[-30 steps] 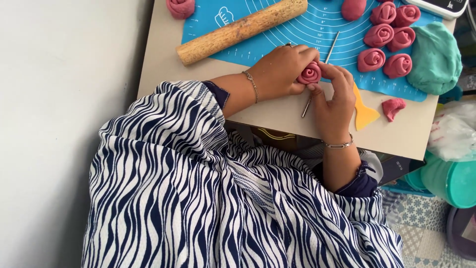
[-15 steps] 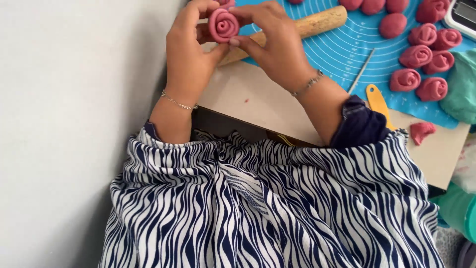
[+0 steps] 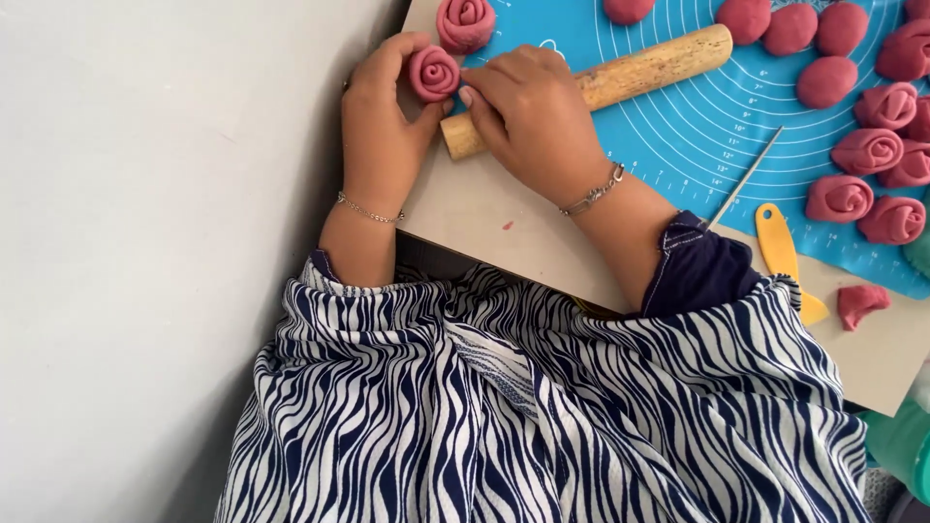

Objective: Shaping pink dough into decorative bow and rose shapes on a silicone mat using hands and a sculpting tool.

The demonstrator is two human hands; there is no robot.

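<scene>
I have a pink dough rose (image 3: 433, 74) pinched between both my hands at the near left corner of the table (image 3: 484, 218). My left hand (image 3: 380, 126) cups it from the left, fingers curled round its side and thumb up against it. My right hand (image 3: 536, 121) comes in from the other side, fingertips (image 3: 472, 94) pressed together against the rose's right edge, so the fingers of both hands are closed on the dough. The rose sits low, at or just above the table top (I cannot tell whether it touches).

Just beyond it lies a second dough rose (image 3: 466, 21), near the edge of the blue baking mat (image 3: 697, 126). A wooden rolling pin (image 3: 620, 77) lies slantwise across the mat; its near end pokes out under my right hand, touching my palm.

Further right on the mat are plain pink dough balls (image 3: 790, 29) in a row along the far side, and a cluster of finished roses (image 3: 867, 150) at the right edge. A thin metal skewer (image 3: 744, 179) lies slantwise on the mat, well apart from my hands, and a yellow scraper (image 3: 787, 257) lies just beside its near end, half on the mat and half on the bare table. A small scrap of pink dough (image 3: 858, 303) rests on the table to the right of the scraper. I wear a thin bracelet on each wrist, and my striped blue and white sleeves (image 3: 542, 407) fill the near part of the view.
</scene>
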